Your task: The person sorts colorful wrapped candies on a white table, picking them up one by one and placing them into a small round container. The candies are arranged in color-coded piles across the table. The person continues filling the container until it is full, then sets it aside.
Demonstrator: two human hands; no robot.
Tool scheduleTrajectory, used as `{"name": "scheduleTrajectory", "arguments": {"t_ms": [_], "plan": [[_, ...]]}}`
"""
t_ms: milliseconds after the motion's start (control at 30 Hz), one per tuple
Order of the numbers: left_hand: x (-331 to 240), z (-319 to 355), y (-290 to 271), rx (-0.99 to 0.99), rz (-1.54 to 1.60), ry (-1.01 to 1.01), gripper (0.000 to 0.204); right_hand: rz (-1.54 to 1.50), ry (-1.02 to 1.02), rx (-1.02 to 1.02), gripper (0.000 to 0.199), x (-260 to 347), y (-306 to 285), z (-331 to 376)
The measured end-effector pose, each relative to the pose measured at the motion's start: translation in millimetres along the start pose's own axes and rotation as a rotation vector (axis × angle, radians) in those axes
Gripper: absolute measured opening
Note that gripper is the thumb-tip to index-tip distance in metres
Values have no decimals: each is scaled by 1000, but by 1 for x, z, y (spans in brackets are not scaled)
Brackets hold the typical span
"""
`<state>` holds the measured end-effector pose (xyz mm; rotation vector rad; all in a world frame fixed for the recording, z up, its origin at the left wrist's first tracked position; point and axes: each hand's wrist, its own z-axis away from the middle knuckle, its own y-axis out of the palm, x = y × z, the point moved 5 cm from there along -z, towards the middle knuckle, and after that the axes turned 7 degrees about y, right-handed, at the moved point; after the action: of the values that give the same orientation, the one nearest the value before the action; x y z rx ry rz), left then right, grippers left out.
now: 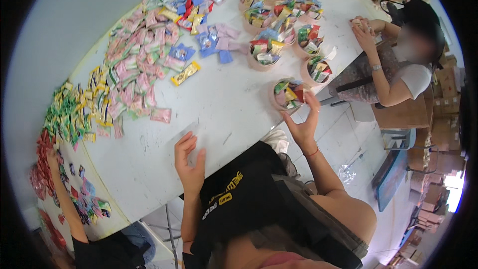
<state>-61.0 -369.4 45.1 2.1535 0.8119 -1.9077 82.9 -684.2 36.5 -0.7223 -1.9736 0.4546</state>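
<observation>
At the table's near edge, my right hand (302, 124) curves round the near right side of a pink round tub (275, 100) filled with mixed wrapped sweets, thumb low on its wall and fingers at the rim. My left hand (190, 162) hovers over the white table (199, 119), fingers apart and slightly curled, with nothing in it. Nearest to it lie a pink packet (161, 115) and a yellow packet (185, 73). Beyond my right hand stand more filled tubs, two of the closest being one tub (263, 64) and another tub (314, 78).
Heaps of pink packets (142, 45), yellow packets (101, 94) and green packets (63, 107) cover the table's left side. A co-worker's hand (52, 158) reaches into red packets at far left. Another person (398, 65) sits at right, near cardboard boxes (445, 104).
</observation>
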Motion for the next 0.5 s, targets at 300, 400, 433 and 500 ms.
{"name": "scheduleTrajectory", "arguments": {"t_ms": [300, 400, 433, 500], "plan": [[-14, -155, 173, 553, -243, 528, 134, 111, 59, -124, 138, -34, 4, -57], [-9, -197, 221, 595, -198, 497, 146, 121, 102, -122, 139, -52, 1, -76], [-8, -206, 228, 591, -181, 466, 150, 128, 123, -92, 138, -53, 0, -87], [-6, -223, 238, 567, -140, 456, 153, 122, 141, -57, 135, -62, -1, -105]]}}
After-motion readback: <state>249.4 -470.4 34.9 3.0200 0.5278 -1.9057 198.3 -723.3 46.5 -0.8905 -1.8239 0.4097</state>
